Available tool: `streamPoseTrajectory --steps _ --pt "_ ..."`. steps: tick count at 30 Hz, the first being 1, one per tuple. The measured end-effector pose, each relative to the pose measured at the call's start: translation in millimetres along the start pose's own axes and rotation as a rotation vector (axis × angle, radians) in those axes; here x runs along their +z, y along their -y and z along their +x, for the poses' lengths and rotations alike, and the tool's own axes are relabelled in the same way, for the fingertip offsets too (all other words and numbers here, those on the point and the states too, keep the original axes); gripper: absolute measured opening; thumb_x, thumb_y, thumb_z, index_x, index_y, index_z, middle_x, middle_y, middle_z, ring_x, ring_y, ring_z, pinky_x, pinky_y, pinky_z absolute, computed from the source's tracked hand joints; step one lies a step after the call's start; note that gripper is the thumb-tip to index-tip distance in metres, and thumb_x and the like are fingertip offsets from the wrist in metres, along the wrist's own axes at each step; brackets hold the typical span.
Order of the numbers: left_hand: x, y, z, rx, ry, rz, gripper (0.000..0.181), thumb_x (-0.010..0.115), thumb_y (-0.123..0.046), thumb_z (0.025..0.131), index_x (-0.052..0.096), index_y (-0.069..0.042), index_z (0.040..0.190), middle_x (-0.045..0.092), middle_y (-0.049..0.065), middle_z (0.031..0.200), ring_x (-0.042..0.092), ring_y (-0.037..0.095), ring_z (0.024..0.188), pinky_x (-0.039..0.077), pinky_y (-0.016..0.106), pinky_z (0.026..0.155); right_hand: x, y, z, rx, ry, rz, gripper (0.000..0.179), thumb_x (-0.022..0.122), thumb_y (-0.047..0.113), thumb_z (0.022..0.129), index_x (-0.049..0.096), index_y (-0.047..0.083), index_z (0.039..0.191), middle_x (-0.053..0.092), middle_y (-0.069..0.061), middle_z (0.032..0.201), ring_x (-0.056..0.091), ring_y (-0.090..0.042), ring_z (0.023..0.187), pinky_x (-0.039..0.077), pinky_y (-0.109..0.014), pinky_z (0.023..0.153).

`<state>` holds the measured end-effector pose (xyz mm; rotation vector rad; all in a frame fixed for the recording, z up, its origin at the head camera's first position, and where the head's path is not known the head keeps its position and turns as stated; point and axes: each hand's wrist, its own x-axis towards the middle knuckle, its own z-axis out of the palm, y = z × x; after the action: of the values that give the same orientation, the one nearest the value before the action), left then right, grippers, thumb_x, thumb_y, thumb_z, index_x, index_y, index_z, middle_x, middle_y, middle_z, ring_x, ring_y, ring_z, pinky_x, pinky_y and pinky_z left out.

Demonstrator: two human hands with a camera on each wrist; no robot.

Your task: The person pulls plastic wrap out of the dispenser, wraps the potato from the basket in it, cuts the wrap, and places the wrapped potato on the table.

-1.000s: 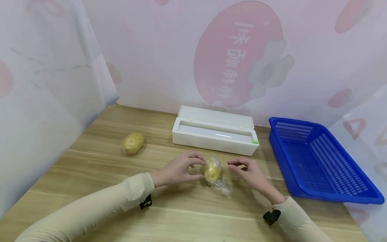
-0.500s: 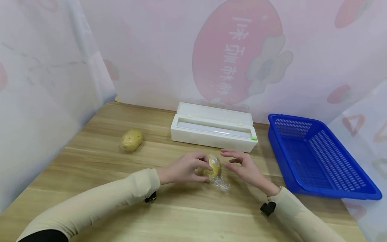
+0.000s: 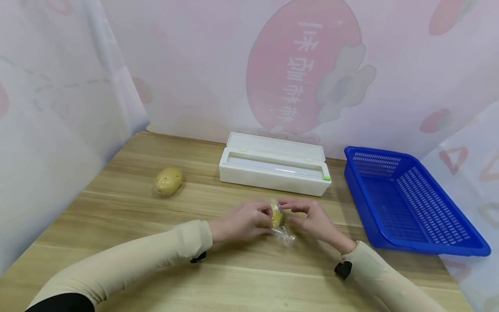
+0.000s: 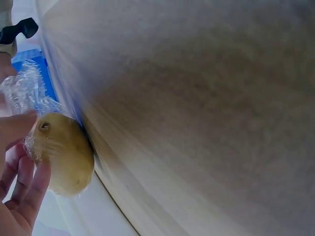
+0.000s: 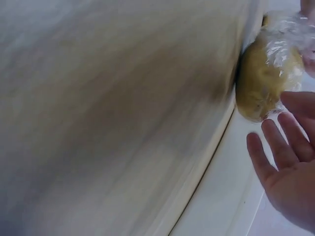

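Note:
A yellow potato wrapped in clear plastic film lies on the wooden table between both hands. Its loose tail of film spreads toward the person. From the left, my left hand holds the potato with thumb and curled fingers, hiding part of it. In the left wrist view, the fingers reach around one end of the potato. My right hand is at the potato's right side, fingertips close against the film. The right wrist view has its fingers spread and loosely bent beside the potato.
Behind the hands stands a white cling film box, lid up, a roll inside and a green tab at its right end. A blue plastic basket is at the right. Another film-wrapped potato lies at the left.
My left hand has moved right and closed its fingers onto the wrapped potato. My right hand has come in leftward to the potato's side. The box, basket and other potato stay in place.

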<state>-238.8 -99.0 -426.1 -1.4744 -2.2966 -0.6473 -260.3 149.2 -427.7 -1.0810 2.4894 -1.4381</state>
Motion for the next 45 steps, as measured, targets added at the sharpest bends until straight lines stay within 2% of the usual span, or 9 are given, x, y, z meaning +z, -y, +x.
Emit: streamPoseTrajectory --steps 5,10,15,23,28,32,35,39,45 --pt "-1.8 -0.8 -1.3 -0.069 -0.041 -0.1 0.01 0.081 -0.013 0.082 0.072 -0.012 0.086 0.067 -0.001 0.096 0.061 0.008 0.088 0.048 0.019 0.082 -5.0 -5.7 -3.0 -0.036 0.091 -0.113 0.057 0.08 -0.012 0.072 0.069 0.009 0.123 0.056 0.002 0.138 0.053 -0.022 0.124 0.044 -0.044 0.1" --pt "-0.9 1.2 -3.0 -0.141 -0.014 -0.205 0.006 0.075 -0.008 0.086 0.069 -0.009 0.086 0.066 -0.001 0.094 0.06 0.006 0.082 0.051 0.017 0.074 -5.2 -5.8 -2.8 -0.135 0.162 -0.207 0.074 0.092 0.01 0.065 0.061 0.006 0.132 0.05 -0.002 0.144 0.048 -0.024 0.13 0.037 -0.043 0.106" --pt "-0.2 3.0 -2.8 -0.186 -0.015 -0.272 0.009 0.075 -0.005 0.087 0.068 -0.011 0.085 0.066 -0.004 0.091 0.06 0.003 0.082 0.052 0.019 0.073 -0.2 -6.3 -1.1 -0.186 0.093 -0.21 0.061 0.09 0.01 0.07 0.065 0.002 0.125 0.056 -0.007 0.138 0.053 -0.025 0.125 0.041 -0.04 0.103" --pt "-1.5 0.6 -1.2 -0.202 -0.027 -0.336 0.014 0.079 -0.001 0.082 0.067 -0.008 0.082 0.065 -0.001 0.089 0.062 0.006 0.082 0.052 0.017 0.07 6.3 -3.1 5.1 -0.045 -0.13 -0.099 0.007 0.083 0.008 0.078 0.079 0.01 0.083 0.072 -0.004 0.107 0.068 -0.019 0.099 0.052 -0.036 0.087" --pt "-0.1 0.9 -1.5 -0.24 -0.044 -0.353 0.023 0.08 0.001 0.08 0.061 -0.002 0.092 0.063 0.007 0.094 0.063 0.013 0.083 0.052 0.015 0.069 10.2 1.8 8.9 0.039 -0.191 -0.141 0.01 0.087 0.012 0.075 0.077 0.015 0.072 0.074 0.002 0.093 0.071 -0.014 0.087 0.055 -0.04 0.079" --pt "0.0 2.1 -2.2 -0.223 -0.05 -0.336 0.045 0.079 0.001 0.082 0.059 0.002 0.122 0.059 0.012 0.105 0.063 0.014 0.08 0.052 0.016 0.068 11.5 6.7 9.6 0.048 -0.2 -0.184 0.008 0.087 0.01 0.075 0.078 0.012 0.074 0.074 -0.001 0.086 0.071 -0.016 0.083 0.056 -0.044 0.075" --pt "-0.5 3.2 -1.4 -0.188 -0.036 -0.285 0.06 0.078 -0.002 0.083 0.055 -0.006 0.138 0.055 0.011 0.109 0.061 0.012 0.079 0.051 0.015 0.069 11.6 8.8 10.1 0.057 -0.206 -0.195 0.007 0.085 0.007 0.075 0.079 0.009 0.076 0.074 -0.003 0.082 0.07 -0.017 0.08 0.057 -0.04 0.072" --pt "-2.1 5.2 1.4 -0.183 -0.002 -0.245 0.055 0.078 -0.008 0.085 0.059 -0.007 0.136 0.053 0.007 0.107 0.06 0.011 0.08 0.05 0.014 0.07 12.8 9.3 11.4 0.093 -0.196 -0.171 0.007 0.084 0.005 0.076 0.078 0.009 0.075 0.074 -0.004 0.088 0.07 -0.014 0.077 0.056 -0.03 0.065" --pt "-3.5 12.2 6.4 -0.29 0.065 -0.282 0.05 0.078 -0.022 0.086 0.062 -0.001 0.128 0.054 0.003 0.102 0.058 0.013 0.079 0.051 0.017 0.066 16.1 11.8 10.9 0.092 -0.156 -0.117 0.006 0.081 0.009 0.081 0.078 0.011 0.077 0.073 -0.003 0.103 0.07 -0.012 0.083 0.057 -0.029 0.067"
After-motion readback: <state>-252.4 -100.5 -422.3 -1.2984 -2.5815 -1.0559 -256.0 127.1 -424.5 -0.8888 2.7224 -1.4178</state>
